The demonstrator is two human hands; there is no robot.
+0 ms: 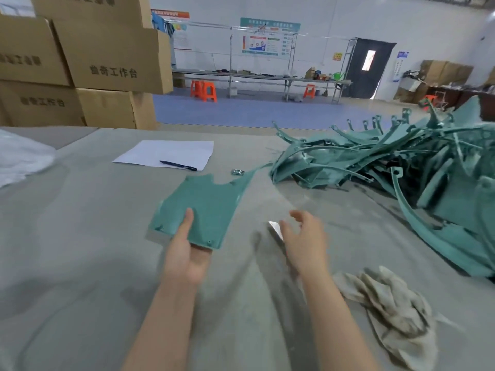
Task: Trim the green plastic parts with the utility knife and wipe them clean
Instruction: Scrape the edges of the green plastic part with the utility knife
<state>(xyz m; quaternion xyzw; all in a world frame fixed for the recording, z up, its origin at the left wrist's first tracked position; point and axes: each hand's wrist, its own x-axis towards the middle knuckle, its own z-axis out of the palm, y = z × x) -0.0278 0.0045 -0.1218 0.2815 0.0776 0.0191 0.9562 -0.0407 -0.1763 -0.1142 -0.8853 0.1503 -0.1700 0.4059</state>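
Head view: the left hand (184,253) holds 1 flat green plastic part (206,202) by its near edge, thumb (187,220) pressed on top and the other fingers curled out of sight beneath it. The part is lifted just clear of the grey worktop (80,236) and points away from the person, its far edge notched and running out into a thin tail on the right.

The right hand (305,245) hovers just beside the part, apart from it. It carries the utility knife (276,229), whose pale blade sticks out past the thumb towards the part while the handle runs back behind the palm. The forefinger is stretched forward; the fingers around the handle are hidden and blurred. The blade touches neither the part nor the worktop.

A tangled pile of green parts (375,162) fills the right side of the worktop, and long curved strips from it reach the near right edge. A crumpled, dirty rag (396,311) lies near the right forearm.

Beyond the held part lies a sheet of paper (166,152) with a pen (178,165) across its near edge, and a small metal object (237,171) sits between the paper and the pile. White plastic wrapping (21,156) rests at the far left. Stacked cardboard boxes (107,57) stand behind the worktop on the left.
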